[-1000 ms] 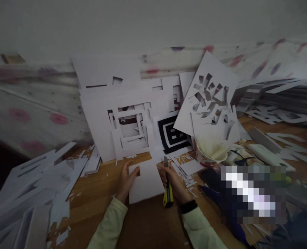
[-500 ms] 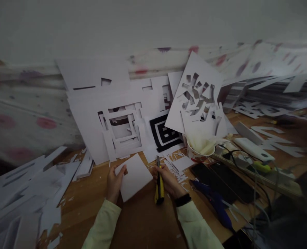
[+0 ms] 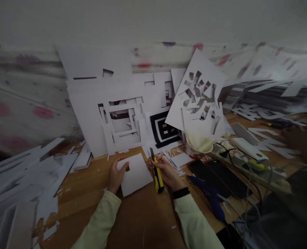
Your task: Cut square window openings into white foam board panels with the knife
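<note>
A small white foam board square [image 3: 135,174] with a small cut-out hole lies flat on the wooden table [image 3: 143,218]. My left hand [image 3: 115,174] rests on its left edge, fingers pressing it down. My right hand [image 3: 166,172] is closed around a yellow and black utility knife [image 3: 156,173], blade out and pointing away, just right of the square.
Cut white boards [image 3: 111,107] lean against the wall behind. White offcuts [image 3: 20,180] pile at the left. A paper cup [image 3: 198,147], two dark phones [image 3: 220,174], a blue glue gun [image 3: 210,199] and cables lie at the right, where another person's hand [image 3: 298,140] shows.
The white square has been lowered and turned to lie flat on the table. The knife has tilted, its blade now leaning left. The view has shifted slightly.
</note>
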Tool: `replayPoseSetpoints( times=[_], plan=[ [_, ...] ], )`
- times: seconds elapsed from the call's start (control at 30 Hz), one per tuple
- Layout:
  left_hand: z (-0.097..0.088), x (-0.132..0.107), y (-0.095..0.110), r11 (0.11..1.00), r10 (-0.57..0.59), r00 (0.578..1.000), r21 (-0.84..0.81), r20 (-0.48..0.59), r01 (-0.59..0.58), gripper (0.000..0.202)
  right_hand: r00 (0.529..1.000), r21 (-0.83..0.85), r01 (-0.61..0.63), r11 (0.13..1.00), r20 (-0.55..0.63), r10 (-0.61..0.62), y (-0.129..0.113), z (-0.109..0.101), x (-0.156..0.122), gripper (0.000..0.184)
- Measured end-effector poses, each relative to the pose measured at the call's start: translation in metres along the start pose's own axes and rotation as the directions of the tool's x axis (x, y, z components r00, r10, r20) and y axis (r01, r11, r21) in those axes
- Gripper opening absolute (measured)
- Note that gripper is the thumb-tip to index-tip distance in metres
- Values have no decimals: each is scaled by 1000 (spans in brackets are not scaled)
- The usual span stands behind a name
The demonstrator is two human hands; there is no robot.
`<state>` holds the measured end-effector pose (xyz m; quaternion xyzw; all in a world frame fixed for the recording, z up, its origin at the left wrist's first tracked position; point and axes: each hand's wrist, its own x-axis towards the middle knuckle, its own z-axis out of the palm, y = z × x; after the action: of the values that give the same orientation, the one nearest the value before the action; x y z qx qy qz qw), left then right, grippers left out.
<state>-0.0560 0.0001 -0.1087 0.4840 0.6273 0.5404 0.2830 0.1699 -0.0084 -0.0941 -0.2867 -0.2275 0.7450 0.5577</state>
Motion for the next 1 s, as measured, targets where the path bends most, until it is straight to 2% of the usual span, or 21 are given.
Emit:
replayPoseSetpoints(
  times=[0.13,0.27,0.33,0.43,0.6,0.7,0.8,0.87,1.0],
  plan=[
    [3,-1,-4,998,-3,1000,63,18,2,38,999,26,-26,999,20,26,-2,-1,2,47],
    [4,0,-3,985,67,998,158,16,-68,27,999,43,-42,998,3,42,-1,-7,4,41],
    [4,0,-1,948,150,988,279,30,-153,24,999,50,-50,997,-8,51,0,-9,5,36],
    [6,-3,4,831,240,966,493,98,-257,22,998,63,-49,997,-25,51,-1,-11,5,30],
    [11,-15,11,690,199,957,664,210,-289,32,998,116,55,992,-43,-50,-4,-9,5,28],
    [14,-24,14,615,128,961,741,244,-270,55,999,115,32,993,15,-33,-8,-3,1,40],
    [16,-29,16,594,65,958,761,278,-261,78,986,65,-64,996,156,54,-11,6,-8,54],
    [16,-31,17,599,54,948,750,312,-281,80,972,8,-79,997,221,76,-10,10,-13,58],
    [15,-33,20,604,65,932,730,356,-321,72,983,-105,71,992,173,-52,-3,14,-18,46]
  ],
)
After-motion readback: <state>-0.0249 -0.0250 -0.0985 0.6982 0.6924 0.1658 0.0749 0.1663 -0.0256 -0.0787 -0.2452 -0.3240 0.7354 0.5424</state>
